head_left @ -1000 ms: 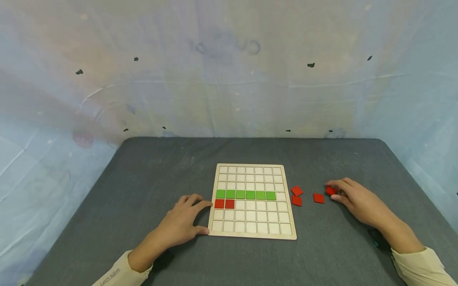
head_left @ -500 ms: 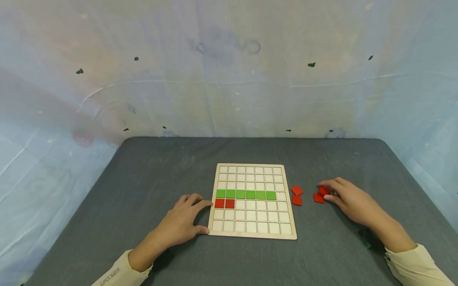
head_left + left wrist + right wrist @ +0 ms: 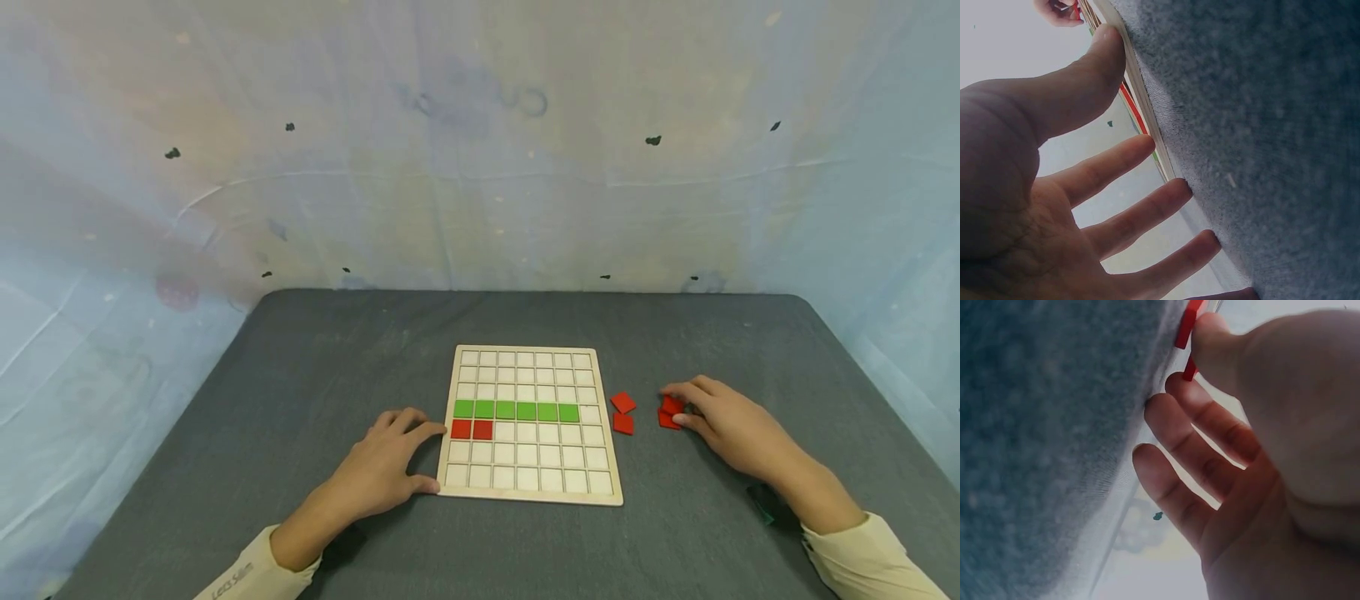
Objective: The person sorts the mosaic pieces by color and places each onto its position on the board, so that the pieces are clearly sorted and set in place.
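My right hand (image 3: 738, 429) pinches a square red tile (image 3: 672, 403) between thumb and fingers, low over the table to the right of the board. In the head view that tile overlaps another red tile (image 3: 667, 421) lying there. The right wrist view shows the pinched tile's edge (image 3: 1190, 367) between thumb and fingertip. On the left, my left hand (image 3: 382, 467) rests its thumb and a fingertip against the left edge of a wooden grid board (image 3: 540, 497). One row holds several green tiles (image 3: 527, 411); the row nearer me holds two red tiles (image 3: 482, 430) at its left end.
Two loose red tiles, one (image 3: 623, 403) behind the other (image 3: 623, 424), lie just off the board's right edge. The grey cloth-covered table (image 3: 360, 350) runs back to a pale printed sheet (image 3: 480, 208) hanging behind and at the sides.
My right hand has slid left with the red tile, from beside the nearby loose tile to overlapping it. The left hand and the board stay in place.
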`<state>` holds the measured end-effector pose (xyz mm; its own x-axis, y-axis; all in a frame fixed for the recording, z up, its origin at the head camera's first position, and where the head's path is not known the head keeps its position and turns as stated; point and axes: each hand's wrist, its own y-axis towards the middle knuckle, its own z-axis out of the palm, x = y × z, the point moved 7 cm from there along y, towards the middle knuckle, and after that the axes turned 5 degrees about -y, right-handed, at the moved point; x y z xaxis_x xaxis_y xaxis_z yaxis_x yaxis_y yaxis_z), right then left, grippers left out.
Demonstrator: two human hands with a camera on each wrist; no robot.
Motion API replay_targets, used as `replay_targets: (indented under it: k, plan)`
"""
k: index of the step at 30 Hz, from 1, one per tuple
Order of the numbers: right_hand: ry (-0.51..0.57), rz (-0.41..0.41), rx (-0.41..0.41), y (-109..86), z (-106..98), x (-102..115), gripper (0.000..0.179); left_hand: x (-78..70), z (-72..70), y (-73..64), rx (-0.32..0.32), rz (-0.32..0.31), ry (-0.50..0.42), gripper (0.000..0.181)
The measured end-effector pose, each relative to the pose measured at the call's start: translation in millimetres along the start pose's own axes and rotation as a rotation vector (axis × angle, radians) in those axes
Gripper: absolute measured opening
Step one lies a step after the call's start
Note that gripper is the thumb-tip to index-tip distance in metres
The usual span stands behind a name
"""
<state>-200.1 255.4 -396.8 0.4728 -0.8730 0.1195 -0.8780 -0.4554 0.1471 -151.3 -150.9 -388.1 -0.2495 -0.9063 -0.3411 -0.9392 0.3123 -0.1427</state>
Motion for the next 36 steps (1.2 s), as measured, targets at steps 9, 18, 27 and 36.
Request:
replay_targets:
  k: [9, 18, 27, 36]
  plan:
    - [-0.043, -0.037, -0.047, -1.2, -2, 11, 0.038, -1.0, -0.3, 0.4, 0.000, -0.009, -0.001, 0.070]
    - [-0.032, -0.041, -0.044, -1.3, -3, 18, 0.038, -1.1, -0.1, 0.5, -0.001, -0.009, 0.005, 0.070]
    - [-0.002, -0.048, -0.048, -1.1, -2, 18, 0.038, -0.4, -0.3, 1.0, 0.005, -0.015, 0.006, 0.070]
    - [0.016, -0.053, -0.045, -1.0, -2, 21, 0.038, -0.1, 0.7, 1.0, 0.014, -0.025, 0.011, 0.071]
